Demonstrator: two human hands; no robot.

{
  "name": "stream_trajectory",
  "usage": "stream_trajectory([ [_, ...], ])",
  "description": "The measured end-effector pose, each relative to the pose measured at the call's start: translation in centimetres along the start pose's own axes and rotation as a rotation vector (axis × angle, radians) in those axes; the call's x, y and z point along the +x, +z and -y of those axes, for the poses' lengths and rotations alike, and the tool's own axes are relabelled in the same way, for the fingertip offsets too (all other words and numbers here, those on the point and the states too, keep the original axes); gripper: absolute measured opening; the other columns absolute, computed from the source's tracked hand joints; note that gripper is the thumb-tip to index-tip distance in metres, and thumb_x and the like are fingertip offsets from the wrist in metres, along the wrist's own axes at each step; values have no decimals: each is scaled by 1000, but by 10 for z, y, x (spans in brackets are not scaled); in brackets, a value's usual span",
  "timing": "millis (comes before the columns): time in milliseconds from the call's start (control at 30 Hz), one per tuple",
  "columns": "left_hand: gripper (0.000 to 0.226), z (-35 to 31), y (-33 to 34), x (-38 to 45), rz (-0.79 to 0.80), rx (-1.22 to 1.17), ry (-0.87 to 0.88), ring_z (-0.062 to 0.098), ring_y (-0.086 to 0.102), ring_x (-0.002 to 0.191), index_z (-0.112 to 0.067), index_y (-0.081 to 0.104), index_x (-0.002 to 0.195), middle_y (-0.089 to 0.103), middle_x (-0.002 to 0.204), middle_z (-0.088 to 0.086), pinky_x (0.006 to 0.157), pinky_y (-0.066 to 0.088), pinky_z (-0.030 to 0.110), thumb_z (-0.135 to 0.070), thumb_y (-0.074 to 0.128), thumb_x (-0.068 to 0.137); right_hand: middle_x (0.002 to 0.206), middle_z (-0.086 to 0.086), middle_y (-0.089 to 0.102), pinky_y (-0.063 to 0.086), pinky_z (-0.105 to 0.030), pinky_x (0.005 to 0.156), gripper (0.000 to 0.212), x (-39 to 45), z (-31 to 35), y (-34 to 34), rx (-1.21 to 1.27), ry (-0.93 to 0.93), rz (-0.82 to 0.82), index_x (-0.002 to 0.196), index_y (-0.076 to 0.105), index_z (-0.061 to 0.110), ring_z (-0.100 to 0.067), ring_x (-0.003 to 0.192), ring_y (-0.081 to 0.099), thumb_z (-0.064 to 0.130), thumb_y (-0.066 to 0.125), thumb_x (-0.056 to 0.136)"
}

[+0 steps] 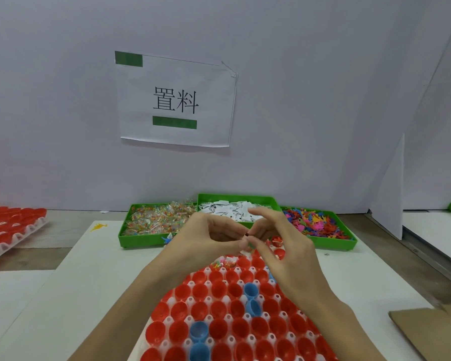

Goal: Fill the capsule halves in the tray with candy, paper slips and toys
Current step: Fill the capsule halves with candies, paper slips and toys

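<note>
Nearest: white tray full of open capsule halves, mostly red, a few blue ones mixed in, sitting on a white surface. Halves near the camera look unfilled; a small heap of wrapped candy sits at the tray's far end. Brown cardboard piece at the near right edge of the surface. Both forearms reach in over the tray, hands meeting above its far end. Left hand has fingers curled, thumb and forefinger pinching a small item with a dark red tip; too small to name. Right hand touches the same item with thumb and forefinger, other fingers spread and raised. A filled red half shows just behind the right hand. Beyond the hands, three green bins in a row: left bin holds wrapped candy, middle bin white paper slips, right bin coloured plastic toys. A yellow toy lies loose on the surface left of the bins. Far left, a second tray of red halves, apart from the work tray. Behind, a white wall with a paper sign printed 置料.
</note>
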State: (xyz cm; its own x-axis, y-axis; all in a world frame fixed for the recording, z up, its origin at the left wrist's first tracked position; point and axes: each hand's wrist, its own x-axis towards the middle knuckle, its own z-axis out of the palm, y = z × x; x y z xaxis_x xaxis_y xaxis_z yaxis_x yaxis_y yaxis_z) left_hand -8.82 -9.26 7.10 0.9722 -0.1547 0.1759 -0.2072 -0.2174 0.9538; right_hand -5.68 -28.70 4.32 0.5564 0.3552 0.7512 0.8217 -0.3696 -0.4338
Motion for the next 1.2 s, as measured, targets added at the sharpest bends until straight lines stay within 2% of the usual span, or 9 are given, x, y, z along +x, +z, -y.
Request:
stream_trajectory([
  [133,21,-2,-3,0,-21,54,16,16,77,86,-24,80,105,80,92,0,81,60,22,-15,82,86,97,18,67,53,-13,83,29,3,-7,-5,62,102,-76,121,63,35,-7,95,68,30,69,93],
  [267,15,0,-10,0,-99,158,41,12,76,84,-26,81,99,79,90,-6,81,61,22,-15,78,89,97,20,68,51,-13,78,15,21,-66,-18,-104,372,-104,104,68,30,0,92,65,17,62,99],
  [333,13,1,-13,0,-121,183,46,9,75,84,-25,81,96,79,88,-7,79,60,19,-15,78,90,103,5,71,50,-19,81,16,30,-108,-24,-235,573,-25,108,70,19,-7,94,65,10,60,100],
  [433,11,0,-18,1,-143,175,46,10,75,83,-23,81,95,79,87,-5,78,60,19,-14,77,90,118,-12,73,51,-35,99,20,35,-166,-31,-464,736,85,112,74,6,-23,106,66,3,59,99],
  [533,11,0,-23,3,-173,167,51,10,75,82,-22,81,95,79,88,-4,76,60,19,-13,77,90,120,-13,73,50,-40,104,19,36,-194,-33,-530,753,156,113,76,6,-27,111,68,9,69,95],
  [633,12,0,-26,4,-196,165,58,10,75,82,-24,81,94,79,87,-6,77,61,20,-14,78,89,111,-10,75,53,-40,96,24,36,-204,-28,-521,789,170,109,79,9,-26,101,69,22,80,88],
  [800,12,0,-29,4,-186,169,66,10,75,81,-25,81,95,79,87,-7,77,61,20,-15,77,90,94,-11,77,53,-33,80,7,34,-208,-19,-478,819,22,86,79,10,-17,80,62,12,84,82],
  [967,12,1,-28,4,-203,188,61,9,75,80,-25,81,93,79,86,-7,72,59,16,-14,77,90,91,-9,76,47,-28,74,5,30,-201,-21,-438,796,-71,89,78,10,-16,78,63,14,80,87],
  [1200,11,6,-21,6,-238,231,59,9,73,80,-22,81,93,78,84,-5,77,61,23,-13,77,90,86,2,76,59,-35,84,9,25,-142,-22,-113,712,-236,95,80,12,-13,84,71,17,80,87],
])
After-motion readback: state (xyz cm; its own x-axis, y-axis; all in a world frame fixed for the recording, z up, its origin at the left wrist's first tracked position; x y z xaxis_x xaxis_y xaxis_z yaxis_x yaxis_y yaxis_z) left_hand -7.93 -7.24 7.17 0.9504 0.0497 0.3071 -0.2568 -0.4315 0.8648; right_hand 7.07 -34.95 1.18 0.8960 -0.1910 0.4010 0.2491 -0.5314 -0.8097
